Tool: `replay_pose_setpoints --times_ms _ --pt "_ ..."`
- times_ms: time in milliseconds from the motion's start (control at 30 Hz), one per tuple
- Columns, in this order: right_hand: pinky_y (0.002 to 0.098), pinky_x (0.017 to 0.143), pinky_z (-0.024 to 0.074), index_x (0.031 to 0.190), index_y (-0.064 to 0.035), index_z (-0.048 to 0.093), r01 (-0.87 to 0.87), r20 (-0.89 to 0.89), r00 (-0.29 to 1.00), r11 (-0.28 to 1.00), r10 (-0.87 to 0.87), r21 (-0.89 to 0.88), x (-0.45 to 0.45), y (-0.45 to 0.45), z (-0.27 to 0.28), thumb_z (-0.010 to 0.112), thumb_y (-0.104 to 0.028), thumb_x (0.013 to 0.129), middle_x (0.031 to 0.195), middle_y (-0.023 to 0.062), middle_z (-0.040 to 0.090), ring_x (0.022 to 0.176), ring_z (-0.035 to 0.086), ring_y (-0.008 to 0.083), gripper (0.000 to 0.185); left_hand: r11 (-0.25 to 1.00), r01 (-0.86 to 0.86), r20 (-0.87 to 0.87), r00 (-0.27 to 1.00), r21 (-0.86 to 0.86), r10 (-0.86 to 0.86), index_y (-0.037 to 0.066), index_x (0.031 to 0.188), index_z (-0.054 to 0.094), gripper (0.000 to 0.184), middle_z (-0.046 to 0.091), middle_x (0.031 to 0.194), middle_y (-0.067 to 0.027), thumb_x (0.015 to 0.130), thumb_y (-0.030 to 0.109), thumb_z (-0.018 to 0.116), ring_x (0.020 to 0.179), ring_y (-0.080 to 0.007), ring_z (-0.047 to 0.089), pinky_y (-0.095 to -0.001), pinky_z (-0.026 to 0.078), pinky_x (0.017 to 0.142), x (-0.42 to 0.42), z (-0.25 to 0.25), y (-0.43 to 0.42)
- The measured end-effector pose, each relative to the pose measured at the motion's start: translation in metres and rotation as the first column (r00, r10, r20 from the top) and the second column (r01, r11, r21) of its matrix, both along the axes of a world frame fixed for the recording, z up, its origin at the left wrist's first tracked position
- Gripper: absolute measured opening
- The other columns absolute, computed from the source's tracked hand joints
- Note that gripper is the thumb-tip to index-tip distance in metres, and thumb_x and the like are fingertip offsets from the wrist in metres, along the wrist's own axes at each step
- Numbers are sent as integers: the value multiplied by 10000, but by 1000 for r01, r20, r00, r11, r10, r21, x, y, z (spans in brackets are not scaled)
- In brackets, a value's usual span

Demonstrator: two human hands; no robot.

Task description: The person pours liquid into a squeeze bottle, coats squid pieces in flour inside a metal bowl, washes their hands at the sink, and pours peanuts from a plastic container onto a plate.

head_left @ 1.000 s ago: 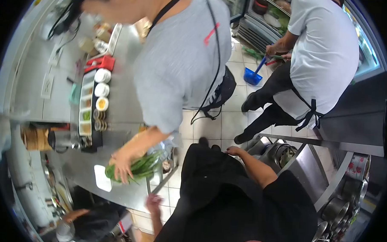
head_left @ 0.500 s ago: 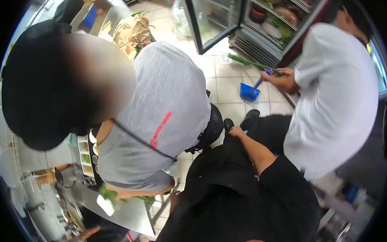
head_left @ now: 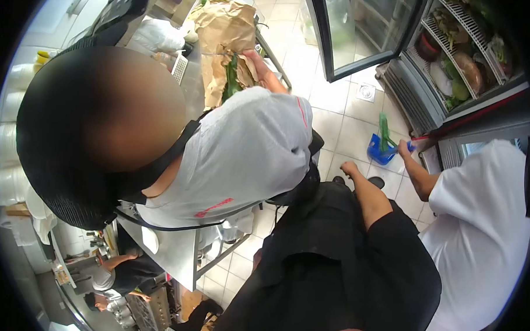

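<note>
My right hand (head_left: 349,168) hangs in front of my black apron (head_left: 309,237), fingers curled in with nothing seen in them. It is above the tiled floor, left of a blue dustpan (head_left: 375,152) and apart from it. A person in a white shirt holds that dustpan, and long green stalks (head_left: 384,126) stand against it. Of my left hand (head_left: 257,258) only a sliver shows beside the apron, near the steel table (head_left: 180,250); its fingers are hidden. A person in a grey shirt has a hand on crumpled brown paper (head_left: 226,27) with green leaves.
A glass fridge door (head_left: 368,38) stands open at the top, with vegetables on the shelves (head_left: 455,61). The grey-shirted person (head_left: 242,147) is close on my left, the white-shirted person (head_left: 484,231) close on my right. Another person (head_left: 118,277) works at lower left.
The grey-shirted person's arm has gone from the greens by the table to the brown paper. The white-shirted person's stalks have come down to the dustpan. My view has shifted.
</note>
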State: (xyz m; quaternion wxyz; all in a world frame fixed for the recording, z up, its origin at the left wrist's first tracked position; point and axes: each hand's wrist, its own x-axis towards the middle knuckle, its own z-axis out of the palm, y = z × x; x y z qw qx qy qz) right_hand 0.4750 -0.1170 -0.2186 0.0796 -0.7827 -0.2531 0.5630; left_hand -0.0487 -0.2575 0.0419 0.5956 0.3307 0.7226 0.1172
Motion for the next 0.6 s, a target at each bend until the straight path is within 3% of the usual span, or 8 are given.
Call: replay_pose_setpoints --times_ms 67,100,200,233,367,400,467,600 --pt "444 686 503 846 -24 648 -290 500 863 880 70 377 2 53 43 518 -210 750 820 195 641 761 624 350 246 1000 -3 11 1000 -16 3 38 1072 533 250 630 820 -107 842 130 499 635 -169 615 -241 461 455 0 -4 5" --pt "448 765 469 809 -21 635 -375 516 846 838 134 397 17 93 82 510 -166 723 851 217 622 842 598 367 210 1000 0 12 1000 -18 0 38 1071 533 249 631 819 -107 841 129 500 633 -168 615 -241 461 453 -1 -9 6" --pt "459 726 471 880 -37 585 -561 645 737 714 201 418 57 200 244 502 -77 703 863 198 610 861 592 349 199 999 21 30 999 -37 -20 37 1068 535 247 632 815 -106 839 124 504 627 -166 615 -241 458 446 2 -27 13" --pt "446 694 476 819 -43 596 -696 789 606 548 103 464 76 240 273 515 -76 713 825 172 610 831 598 324 138 999 22 37 999 -43 -21 37 1068 536 246 633 813 -105 839 123 505 625 -165 616 -241 458 444 7 -32 19" --pt "391 641 493 714 -38 648 -992 986 -19 122 168 -40 112 354 341 543 -78 698 784 137 631 737 608 299 114 1000 -8 78 997 -7 9 36 1064 539 243 635 808 -103 836 117 510 617 -162 616 -241 454 436 14 -48 31" --pt "386 666 484 732 -32 646 -1000 996 21 7 -89 22 125 386 324 538 -80 702 795 140 631 762 600 297 122 999 -27 110 994 28 24 36 1064 539 243 635 807 -103 836 115 511 615 -162 616 -242 454 434 16 -56 34" --pt "381 673 456 766 -39 648 -989 978 -149 17 -147 -148 140 423 332 527 -94 720 801 129 622 758 579 281 141 991 -94 174 982 93 77 36 1062 541 241 636 804 -102 835 112 513 612 -160 616 -242 452 429 28 -64 44" --pt "370 687 399 832 -53 652 -797 800 -572 109 179 -594 139 454 343 505 -122 758 813 106 606 751 537 247 178 994 -111 -28 993 11 112 65 1070 544 252 639 806 -79 821 83 513 613 -141 611 -242 445 451 133 0 93"
